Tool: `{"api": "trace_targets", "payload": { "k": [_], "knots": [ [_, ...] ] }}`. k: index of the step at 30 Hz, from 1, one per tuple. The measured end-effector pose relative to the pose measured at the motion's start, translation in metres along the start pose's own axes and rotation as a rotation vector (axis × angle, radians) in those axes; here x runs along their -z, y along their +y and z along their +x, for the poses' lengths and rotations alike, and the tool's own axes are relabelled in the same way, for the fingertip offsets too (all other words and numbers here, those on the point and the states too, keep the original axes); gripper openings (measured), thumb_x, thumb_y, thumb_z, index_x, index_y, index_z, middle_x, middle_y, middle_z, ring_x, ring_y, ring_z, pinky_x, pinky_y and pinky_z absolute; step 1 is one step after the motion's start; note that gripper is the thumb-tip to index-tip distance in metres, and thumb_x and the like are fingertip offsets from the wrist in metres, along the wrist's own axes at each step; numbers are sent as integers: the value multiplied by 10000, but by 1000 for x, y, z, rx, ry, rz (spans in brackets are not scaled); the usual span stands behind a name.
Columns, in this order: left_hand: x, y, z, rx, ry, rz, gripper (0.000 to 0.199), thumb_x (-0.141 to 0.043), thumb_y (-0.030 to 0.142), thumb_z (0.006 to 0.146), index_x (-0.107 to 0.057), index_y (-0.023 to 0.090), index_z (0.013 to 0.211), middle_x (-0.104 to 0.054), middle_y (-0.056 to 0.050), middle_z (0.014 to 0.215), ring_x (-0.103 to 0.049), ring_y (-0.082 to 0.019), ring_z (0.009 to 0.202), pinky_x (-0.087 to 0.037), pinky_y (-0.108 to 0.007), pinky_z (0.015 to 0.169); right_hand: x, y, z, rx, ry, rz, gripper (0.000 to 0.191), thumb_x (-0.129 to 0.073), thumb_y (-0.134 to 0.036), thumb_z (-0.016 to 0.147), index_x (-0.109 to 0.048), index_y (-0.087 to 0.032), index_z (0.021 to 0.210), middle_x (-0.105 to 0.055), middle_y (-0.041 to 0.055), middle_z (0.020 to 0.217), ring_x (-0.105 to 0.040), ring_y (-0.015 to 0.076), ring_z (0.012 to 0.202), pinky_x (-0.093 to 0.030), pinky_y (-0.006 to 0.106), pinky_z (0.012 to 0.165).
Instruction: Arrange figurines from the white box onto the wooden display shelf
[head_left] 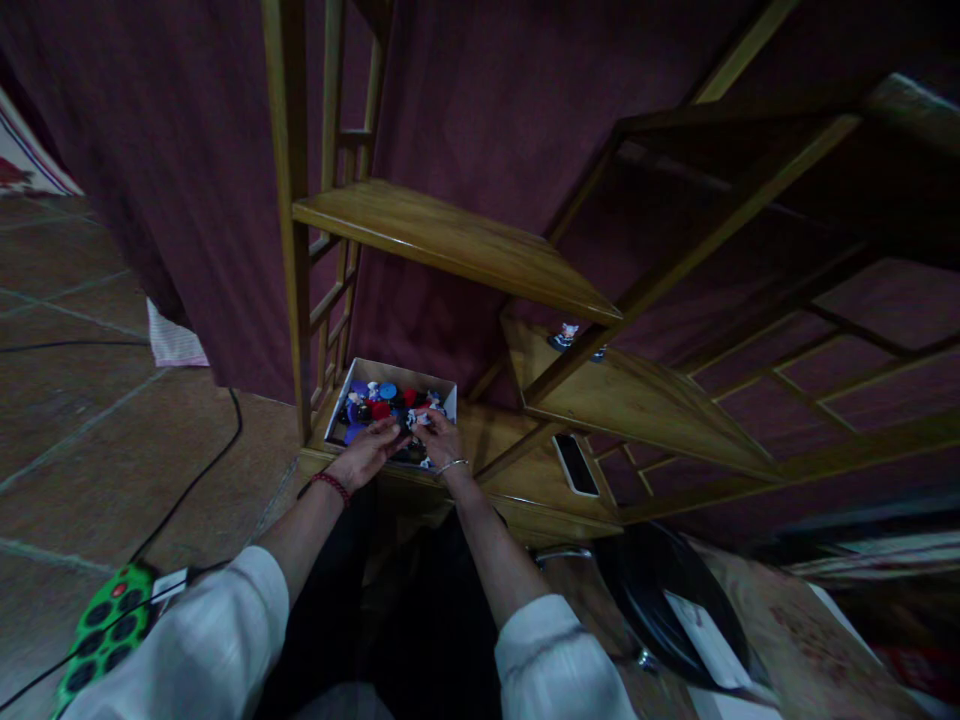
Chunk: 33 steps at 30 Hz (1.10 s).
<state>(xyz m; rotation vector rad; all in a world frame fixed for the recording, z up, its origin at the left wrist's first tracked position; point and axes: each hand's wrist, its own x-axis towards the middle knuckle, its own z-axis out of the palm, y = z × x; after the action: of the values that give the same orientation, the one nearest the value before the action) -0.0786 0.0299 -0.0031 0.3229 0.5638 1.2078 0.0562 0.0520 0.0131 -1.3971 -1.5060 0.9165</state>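
Observation:
A shallow white box [444, 384] full of small figures and round bases in blue, red, black and white sits on the lowest shelf. Over its front part, my left hand [366, 452] and my right hand [441, 440] come together. Between their fingertips is a small white-and-dark figurine [415, 420]. My left fingers pinch its dark lower part, while my right thumb and fingers close on its pale side. Its finer details are too small to tell. A red beaded bracelet circles my left wrist, and a silver bangle my right.
Around the box stands a wooden shelf unit [450, 235] with slanting bars. Another figurine [568, 335] stands on the middle shelf; a phone [576, 465] lies on the lower one. A green power strip [105, 625] with cables is on the tiled floor, left. A black round seat [667, 600] is right.

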Motion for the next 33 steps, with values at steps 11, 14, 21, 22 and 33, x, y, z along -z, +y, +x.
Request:
{"api": "trace_targets", "payload": {
  "k": [11,14,21,22,33],
  "knots": [
    [-1,1,-1,-7,-4,4,130,-588,23,681,-614,118,764,-641,-31,827,-591,-126,833,-442,-333,885,-1,3,2,15,11,-59,209,-553,-276,647,-613,-252,847,-636,-46,813,-588,133,718,-475,264,706],
    [0,0,0,-17,-5,4,125,-588,24,682,-614,116,762,-642,-27,815,-589,-125,833,-440,-337,889,0,3,2,34,15,-76,213,-555,-278,645,-616,-251,848,-636,-45,810,-591,139,741,-474,264,713],
    [0,1,0,-9,5,-13,103,-599,29,677,-605,117,731,-638,-21,794,-593,-123,810,-443,-356,886,-1,-6,-2,35,17,-74,203,-546,-278,648,-615,-237,834,-636,-36,777,-595,134,691,-479,261,697],
    [0,1,0,-7,7,-14,100,-601,30,675,-603,116,726,-637,-21,795,-593,-122,807,-442,-357,887,-1,-8,-2,36,18,-70,199,-544,-275,649,-615,-239,832,-636,-36,773,-596,134,690,-480,259,696],
    [-2,2,-1,10,30,-31,87,-605,34,675,-593,113,709,-632,-21,769,-594,-124,790,-462,-341,854,-1,-4,-1,62,30,-147,202,-549,-277,665,-620,-240,851,-639,-30,788,-597,139,717,-471,257,698]
  ]
}}
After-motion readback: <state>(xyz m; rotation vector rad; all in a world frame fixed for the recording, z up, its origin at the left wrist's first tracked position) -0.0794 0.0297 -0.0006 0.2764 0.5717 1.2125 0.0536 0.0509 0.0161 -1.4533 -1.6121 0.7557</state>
